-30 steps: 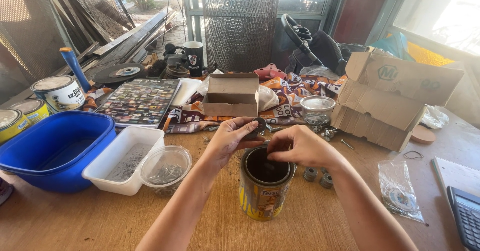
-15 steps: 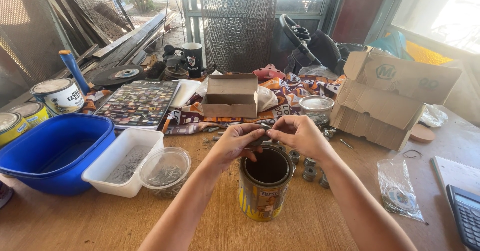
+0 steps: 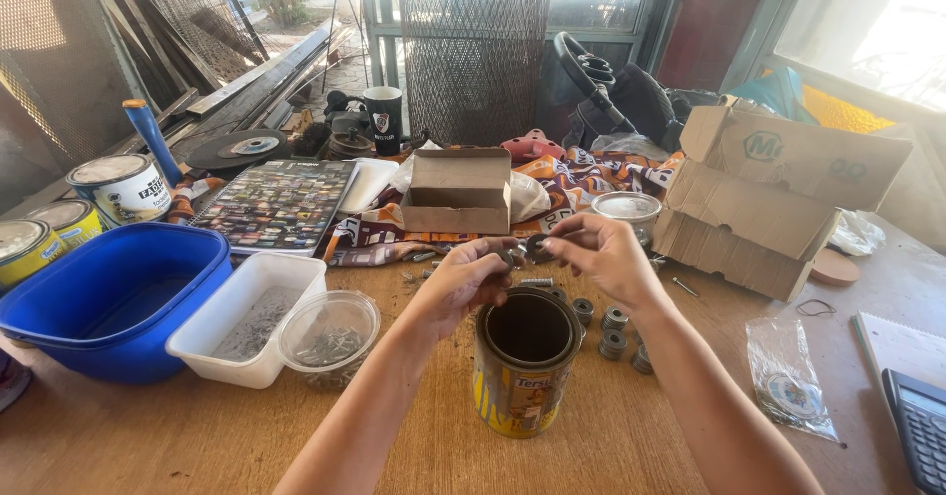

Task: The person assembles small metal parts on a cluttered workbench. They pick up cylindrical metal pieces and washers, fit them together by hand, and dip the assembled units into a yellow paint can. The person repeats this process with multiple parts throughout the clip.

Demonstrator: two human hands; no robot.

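Both hands, left hand [image 3: 461, 280] and right hand [image 3: 599, 252], pinch a small metal part [image 3: 532, 250] over the yellow-labelled open tin [image 3: 524, 362], raised higher than before, brown cardboard boxes [image 3: 778, 195] at the bench's right edge.

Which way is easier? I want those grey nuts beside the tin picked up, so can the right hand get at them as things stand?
Probably yes. The grey nuts lie uncovered on the table just below the right hand, right of the open tin. But its fingers already pinch a small metal piece.

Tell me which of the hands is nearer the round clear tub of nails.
Left. The left hand is just up and right of the round clear tub; the right hand is farther off, beyond the open tin can.
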